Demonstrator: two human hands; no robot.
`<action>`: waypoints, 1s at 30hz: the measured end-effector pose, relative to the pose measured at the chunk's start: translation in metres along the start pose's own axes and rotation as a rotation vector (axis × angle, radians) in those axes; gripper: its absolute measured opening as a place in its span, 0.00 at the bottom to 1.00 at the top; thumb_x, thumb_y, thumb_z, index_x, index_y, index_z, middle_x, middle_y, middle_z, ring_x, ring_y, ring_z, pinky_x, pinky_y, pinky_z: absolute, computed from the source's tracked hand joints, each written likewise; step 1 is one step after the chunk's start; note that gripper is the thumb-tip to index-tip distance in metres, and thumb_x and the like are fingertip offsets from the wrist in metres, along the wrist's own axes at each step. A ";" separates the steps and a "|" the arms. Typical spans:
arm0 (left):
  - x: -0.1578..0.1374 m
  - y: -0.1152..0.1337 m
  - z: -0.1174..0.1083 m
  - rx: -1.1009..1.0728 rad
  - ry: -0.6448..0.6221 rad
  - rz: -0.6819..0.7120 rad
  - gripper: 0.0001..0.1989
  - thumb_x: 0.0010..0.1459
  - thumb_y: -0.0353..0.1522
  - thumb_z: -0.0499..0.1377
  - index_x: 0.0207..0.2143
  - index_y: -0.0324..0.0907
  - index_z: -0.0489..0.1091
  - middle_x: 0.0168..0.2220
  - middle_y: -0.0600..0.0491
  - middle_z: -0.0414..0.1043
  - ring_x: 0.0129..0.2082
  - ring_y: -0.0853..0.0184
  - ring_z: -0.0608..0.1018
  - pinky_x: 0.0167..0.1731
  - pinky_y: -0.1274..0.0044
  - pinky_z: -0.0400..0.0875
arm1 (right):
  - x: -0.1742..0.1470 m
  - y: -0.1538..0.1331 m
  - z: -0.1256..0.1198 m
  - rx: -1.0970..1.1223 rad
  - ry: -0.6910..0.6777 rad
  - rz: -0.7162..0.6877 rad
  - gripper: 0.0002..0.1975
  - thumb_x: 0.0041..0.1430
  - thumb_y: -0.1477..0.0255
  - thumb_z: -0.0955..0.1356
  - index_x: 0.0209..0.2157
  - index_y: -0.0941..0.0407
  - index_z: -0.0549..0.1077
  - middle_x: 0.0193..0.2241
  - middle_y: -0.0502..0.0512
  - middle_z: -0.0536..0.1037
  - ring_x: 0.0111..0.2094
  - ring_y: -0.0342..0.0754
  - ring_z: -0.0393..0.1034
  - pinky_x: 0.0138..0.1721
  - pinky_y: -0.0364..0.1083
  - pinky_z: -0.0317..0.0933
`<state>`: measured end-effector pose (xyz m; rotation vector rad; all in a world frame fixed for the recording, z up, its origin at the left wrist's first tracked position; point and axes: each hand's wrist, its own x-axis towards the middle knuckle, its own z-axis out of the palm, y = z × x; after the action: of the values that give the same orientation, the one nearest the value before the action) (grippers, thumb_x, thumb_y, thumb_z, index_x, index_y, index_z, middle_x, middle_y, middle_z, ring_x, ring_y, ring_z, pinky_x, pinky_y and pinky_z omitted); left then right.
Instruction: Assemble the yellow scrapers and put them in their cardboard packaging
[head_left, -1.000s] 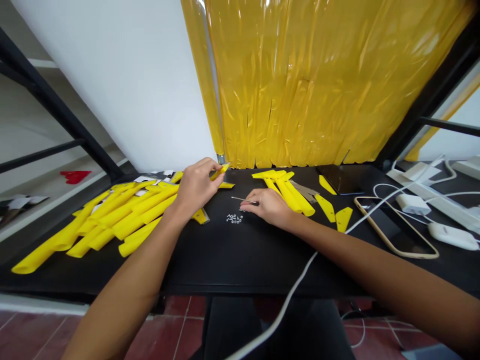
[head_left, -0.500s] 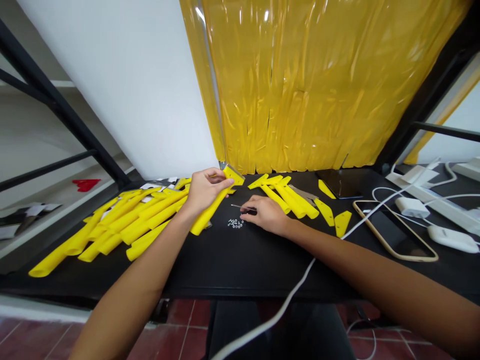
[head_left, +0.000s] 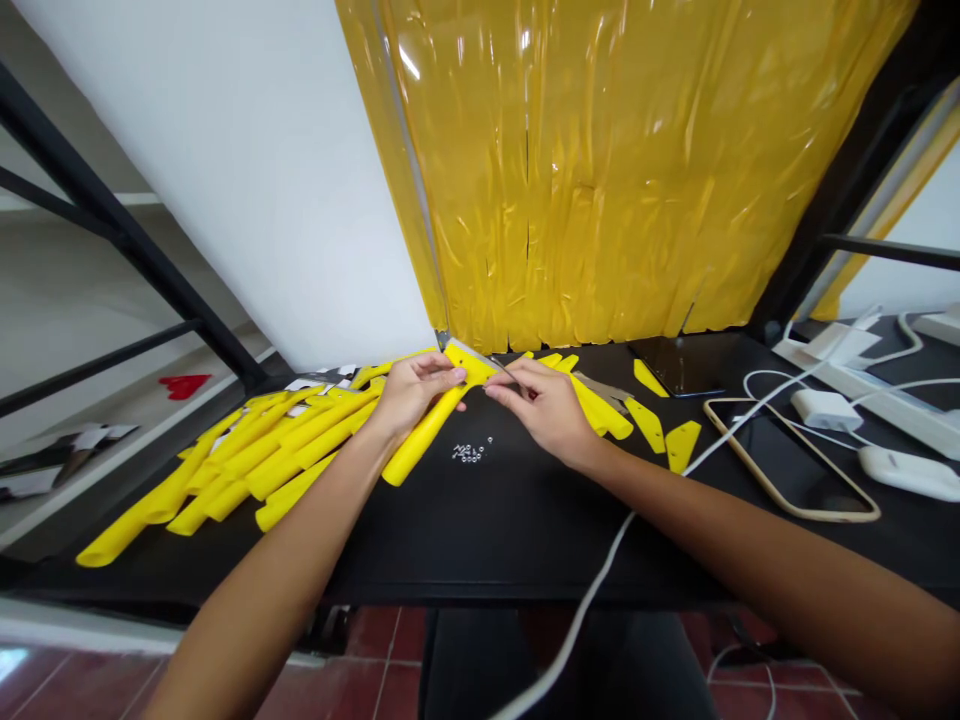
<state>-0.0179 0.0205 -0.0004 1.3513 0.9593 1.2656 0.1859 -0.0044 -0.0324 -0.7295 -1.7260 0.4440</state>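
The left hand [head_left: 414, 396] held a yellow handle [head_left: 422, 440], and the right hand [head_left: 546, 408] pinched a thin tool [head_left: 514, 379] close to it.

A smartphone [head_left: 795, 460] in a pale-rimmed case lies on the right side of a black desk [head_left: 450, 540], near a white charger [head_left: 827, 411] and a long white power strip [head_left: 900, 393], with a dark, glossy slab [head_left: 686, 367] farther back. Behind the desk hangs a yellow plastic curtain [head_left: 637, 180] next to a white panel [head_left: 240, 180], while a red item [head_left: 184, 386] rests on a shelf [head_left: 172, 425] at left and reddish tiles [head_left: 375, 650] cover the floor
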 end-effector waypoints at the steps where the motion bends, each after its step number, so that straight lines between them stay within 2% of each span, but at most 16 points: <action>1: -0.003 0.000 0.004 -0.003 -0.037 -0.006 0.19 0.41 0.34 0.75 0.31 0.37 0.72 0.29 0.52 0.77 0.27 0.65 0.79 0.23 0.71 0.81 | 0.001 -0.002 -0.002 0.025 0.031 -0.011 0.05 0.63 0.69 0.71 0.37 0.53 0.81 0.35 0.52 0.78 0.35 0.46 0.72 0.38 0.45 0.64; 6: -0.017 0.002 0.022 0.035 -0.165 -0.005 0.16 0.44 0.33 0.74 0.31 0.37 0.72 0.27 0.53 0.77 0.25 0.66 0.79 0.24 0.71 0.81 | 0.001 -0.004 -0.005 0.050 0.076 -0.062 0.04 0.63 0.71 0.70 0.37 0.52 0.80 0.35 0.52 0.77 0.37 0.46 0.72 0.40 0.45 0.65; 15: -0.024 0.004 0.030 0.129 -0.172 0.068 0.14 0.47 0.34 0.73 0.31 0.37 0.73 0.30 0.52 0.77 0.28 0.66 0.80 0.27 0.70 0.82 | -0.002 -0.005 -0.005 -0.067 0.084 -0.031 0.03 0.62 0.71 0.71 0.34 0.53 0.78 0.34 0.51 0.77 0.37 0.46 0.72 0.39 0.45 0.63; 19: -0.025 0.003 0.031 0.139 -0.188 0.054 0.13 0.47 0.34 0.72 0.30 0.37 0.73 0.30 0.52 0.77 0.29 0.66 0.79 0.28 0.71 0.82 | -0.001 -0.003 -0.008 -0.100 0.056 0.027 0.03 0.61 0.69 0.71 0.33 0.53 0.75 0.33 0.51 0.75 0.36 0.46 0.70 0.37 0.45 0.62; 23: -0.024 0.000 0.029 0.175 -0.191 0.045 0.13 0.47 0.35 0.72 0.30 0.38 0.73 0.30 0.52 0.76 0.28 0.66 0.79 0.27 0.71 0.81 | 0.001 0.002 -0.008 0.048 -0.001 0.159 0.07 0.59 0.67 0.72 0.37 0.54 0.72 0.35 0.50 0.74 0.35 0.45 0.69 0.33 0.43 0.61; 27: -0.025 0.000 0.030 0.208 -0.191 0.034 0.15 0.47 0.36 0.72 0.30 0.38 0.72 0.29 0.52 0.75 0.26 0.67 0.78 0.24 0.72 0.80 | 0.004 0.010 -0.007 0.101 -0.027 0.319 0.15 0.55 0.61 0.74 0.39 0.54 0.71 0.27 0.46 0.71 0.29 0.44 0.66 0.33 0.45 0.59; 30: -0.027 0.000 0.035 0.129 -0.172 -0.019 0.16 0.46 0.36 0.73 0.30 0.38 0.71 0.29 0.53 0.75 0.26 0.67 0.77 0.24 0.71 0.80 | 0.006 0.012 -0.011 0.042 -0.016 0.309 0.19 0.53 0.58 0.74 0.41 0.54 0.71 0.26 0.45 0.70 0.28 0.45 0.65 0.33 0.46 0.60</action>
<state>0.0131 -0.0112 -0.0030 1.5214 0.9441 1.0690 0.1980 0.0070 -0.0327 -0.9686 -1.6178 0.6966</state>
